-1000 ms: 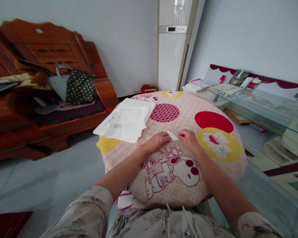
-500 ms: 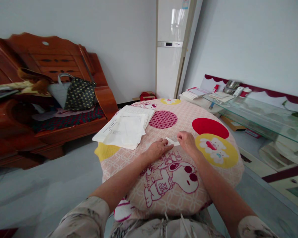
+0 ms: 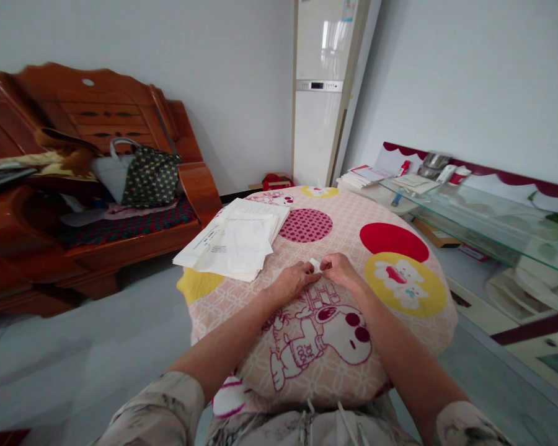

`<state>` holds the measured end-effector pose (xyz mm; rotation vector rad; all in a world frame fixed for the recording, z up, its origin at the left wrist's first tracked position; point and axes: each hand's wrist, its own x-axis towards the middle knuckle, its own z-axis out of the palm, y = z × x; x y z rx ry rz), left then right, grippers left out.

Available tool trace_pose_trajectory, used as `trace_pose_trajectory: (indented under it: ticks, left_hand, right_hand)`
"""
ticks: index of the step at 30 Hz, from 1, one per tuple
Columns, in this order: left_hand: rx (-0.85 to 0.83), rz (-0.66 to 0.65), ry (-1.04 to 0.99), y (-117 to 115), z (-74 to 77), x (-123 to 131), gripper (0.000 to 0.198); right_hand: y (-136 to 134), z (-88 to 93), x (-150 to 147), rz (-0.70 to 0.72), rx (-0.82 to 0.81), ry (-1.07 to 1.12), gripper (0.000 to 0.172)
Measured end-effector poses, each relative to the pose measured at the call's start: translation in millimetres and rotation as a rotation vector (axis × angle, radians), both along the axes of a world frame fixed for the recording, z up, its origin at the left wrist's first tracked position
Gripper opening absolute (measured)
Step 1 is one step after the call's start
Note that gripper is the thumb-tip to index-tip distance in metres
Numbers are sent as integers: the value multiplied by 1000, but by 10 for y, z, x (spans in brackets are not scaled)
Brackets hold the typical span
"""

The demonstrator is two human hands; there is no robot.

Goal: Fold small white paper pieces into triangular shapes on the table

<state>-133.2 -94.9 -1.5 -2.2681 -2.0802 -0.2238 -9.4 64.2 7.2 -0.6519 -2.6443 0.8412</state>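
Note:
My left hand (image 3: 294,279) and my right hand (image 3: 338,270) lie close together on a round table with a pink cartoon-print cloth (image 3: 390,310). Between their fingertips they pinch a small folded white paper (image 3: 314,264), of which only a corner shows. Both hands have their fingers curled onto it. A stack of white printed sheets (image 3: 236,238) lies on the cloth to the left of my left hand.
A red wooden bench (image 3: 88,186) with a dotted handbag (image 3: 149,173) stands at the left. A tall white air conditioner (image 3: 320,93) is in the far corner. A glass shelf (image 3: 493,217) with books and cups runs along the right wall. Grey floor lies around the table.
My right hand slid left toward my left hand, and the white paper between them now shows much smaller. The view tilted down slightly over the second.

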Motion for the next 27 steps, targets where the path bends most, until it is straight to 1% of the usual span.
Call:
trace_pose_trajectory:
  ticks: [3,6,11,14,16,17,19,23,27]
  left_hand:
    - [17,7,-18,6,-20,-8,40]
    - [34,2,-50,3,-29,-14,40]
    - [15,-3,-37,-2,-22,-23,39]
    - [11,0,-24,-4,-16,-23,41]
    - [8,-1,-16,-10,-3,-14,42]
    - [7,-3,-12,-15,8,-7,42]
    - [9,-10,-14,-28,34,10,42]
    - [5,-25,-59,-53,74,25,34]
    - [-11,5,-138,-73,30,-51,27]
  right_hand:
    - [-5,-4,13,-9,15,-4,22]
    - [59,2,87,-42,28,-2,24]
    - [238,54,273,-152,67,11,23]
    - [215,74,278,-204,84,52,23]
    - [126,56,210,-161,48,113,24]
    - [74,38,164,-101,16,136,25]
    - [-18,-10,73,-5,33,126,26]
    - [-67,-93,-10,13,41,109,26]
    - [-25,-128,11,10,30,101,28]
